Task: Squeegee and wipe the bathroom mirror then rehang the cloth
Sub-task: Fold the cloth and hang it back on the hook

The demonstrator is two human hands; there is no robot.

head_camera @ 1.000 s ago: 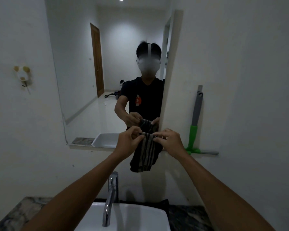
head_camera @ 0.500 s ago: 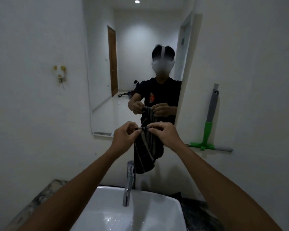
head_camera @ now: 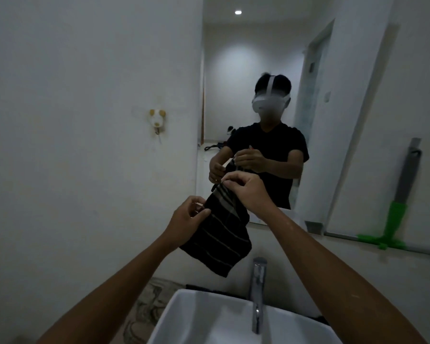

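Observation:
A dark cloth [head_camera: 219,242] with pale stripes hangs in the air above the sink, stretched slantwise between my hands. My left hand [head_camera: 188,217] pinches its lower left edge. My right hand [head_camera: 246,189] pinches its upper corner, higher and further right. The mirror [head_camera: 253,70] fills the wall ahead and reflects a person holding the cloth. A small wall hook [head_camera: 157,121] with a round cream and yellow head sits on the white wall left of the mirror, above and left of my hands. The squeegee [head_camera: 397,214], green base and grey handle, leans upright on the ledge at right.
A white basin [head_camera: 209,316] with a chrome tap [head_camera: 257,291] stands directly below the cloth. A marbled countertop [head_camera: 144,309] shows to the left of the basin. The narrow ledge [head_camera: 343,235] runs under the mirror's right end.
My view has swung left, bringing the hook nearer the middle. My hands have drawn apart, the right rising and the left dropping, and the cloth is now spread between them.

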